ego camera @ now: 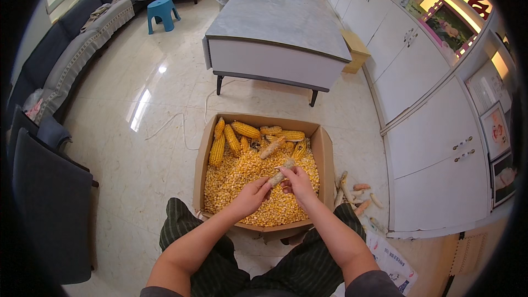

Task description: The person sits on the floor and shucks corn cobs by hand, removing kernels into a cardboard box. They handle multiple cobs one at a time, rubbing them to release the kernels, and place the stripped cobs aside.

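Both my hands grip one pale corn cob (277, 178), tilted above a cardboard box. My left hand (254, 194) has the near end, while my right hand (298, 182) holds it farther up, towards the far end. The cob looks mostly bare of kernels. Beneath my hands the cardboard box (326, 169) is filled with loose yellow corn kernels (235, 181). Several yellow ears of corn (246, 129) lie along its far side. A partly stripped cob (272, 147) rests on the kernels just beyond my hands.
Several bare cobs (346, 187) lie on the floor right of the box, near white cabinets (437, 165). A grey-topped table (276, 20) stands beyond it. Left are a dark chair (53, 210), a blue stool (161, 12) and a sofa (82, 41). A white cord (183, 128) crosses the tiles.
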A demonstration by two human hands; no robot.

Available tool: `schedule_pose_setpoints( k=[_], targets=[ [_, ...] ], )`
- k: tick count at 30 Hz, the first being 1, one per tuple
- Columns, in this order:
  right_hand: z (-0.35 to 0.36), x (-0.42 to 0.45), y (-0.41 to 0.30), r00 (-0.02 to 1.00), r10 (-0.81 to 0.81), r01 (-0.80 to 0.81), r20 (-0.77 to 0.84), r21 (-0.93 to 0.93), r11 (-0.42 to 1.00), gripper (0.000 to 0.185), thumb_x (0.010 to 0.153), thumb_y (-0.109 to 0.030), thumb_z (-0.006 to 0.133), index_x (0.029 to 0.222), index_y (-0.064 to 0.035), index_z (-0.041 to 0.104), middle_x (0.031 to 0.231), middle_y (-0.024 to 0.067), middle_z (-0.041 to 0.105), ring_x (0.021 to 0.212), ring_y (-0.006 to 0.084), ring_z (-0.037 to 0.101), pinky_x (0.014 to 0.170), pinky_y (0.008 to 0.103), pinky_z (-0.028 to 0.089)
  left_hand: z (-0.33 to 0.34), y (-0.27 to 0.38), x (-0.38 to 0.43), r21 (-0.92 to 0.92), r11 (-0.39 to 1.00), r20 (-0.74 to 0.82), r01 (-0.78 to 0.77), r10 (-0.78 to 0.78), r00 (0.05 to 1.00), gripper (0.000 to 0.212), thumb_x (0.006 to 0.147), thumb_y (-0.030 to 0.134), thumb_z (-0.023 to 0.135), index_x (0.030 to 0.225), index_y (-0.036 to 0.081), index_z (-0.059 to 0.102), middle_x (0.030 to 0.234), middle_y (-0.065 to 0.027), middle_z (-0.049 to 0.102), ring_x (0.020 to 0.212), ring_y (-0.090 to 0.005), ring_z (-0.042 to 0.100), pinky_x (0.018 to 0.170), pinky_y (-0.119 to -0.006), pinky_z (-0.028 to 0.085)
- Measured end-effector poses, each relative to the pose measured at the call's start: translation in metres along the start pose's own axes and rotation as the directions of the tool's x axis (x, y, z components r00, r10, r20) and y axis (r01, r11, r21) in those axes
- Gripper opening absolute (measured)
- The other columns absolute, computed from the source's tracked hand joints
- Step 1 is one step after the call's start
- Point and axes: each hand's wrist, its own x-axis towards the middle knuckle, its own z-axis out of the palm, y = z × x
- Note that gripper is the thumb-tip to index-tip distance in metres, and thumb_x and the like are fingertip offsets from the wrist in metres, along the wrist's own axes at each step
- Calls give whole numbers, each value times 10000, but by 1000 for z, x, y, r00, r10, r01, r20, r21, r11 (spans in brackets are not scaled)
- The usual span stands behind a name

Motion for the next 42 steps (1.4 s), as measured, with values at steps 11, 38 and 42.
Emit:
schedule_pose_setpoints(
  k=[11,38,42],
  targets=[
    [5,-3,3,999,-30,29,22,53,998,283,830,-257,597,955,-39,468,775,44,558,608,121,568,474,223,464,-4,0,3,-309,940,-59,148,-174,983,357,955,273,331,1050,-26,501,748,-149,610,464,-170,527,470,-273,463],
    [-81,1,9,984,-153,165,-89,139,977,244,870,-244,495,999,-36,493,881,58,582,790,144,581,629,286,482,-11,-30,5,439,889,-251,129,-17,968,447,842,295,557,1139,-31,486,1213,-194,398,962,-300,540,775,-341,473],
    [-149,13,16,935,59,31,-349,246,969,198,863,-249,507,929,-62,499,829,53,569,760,163,565,661,315,489,-11,-24,-4,487,863,-299,136,19,954,419,824,232,590,1132,-32,486,1228,-194,388,909,-270,555,753,-333,480]
  ],
)
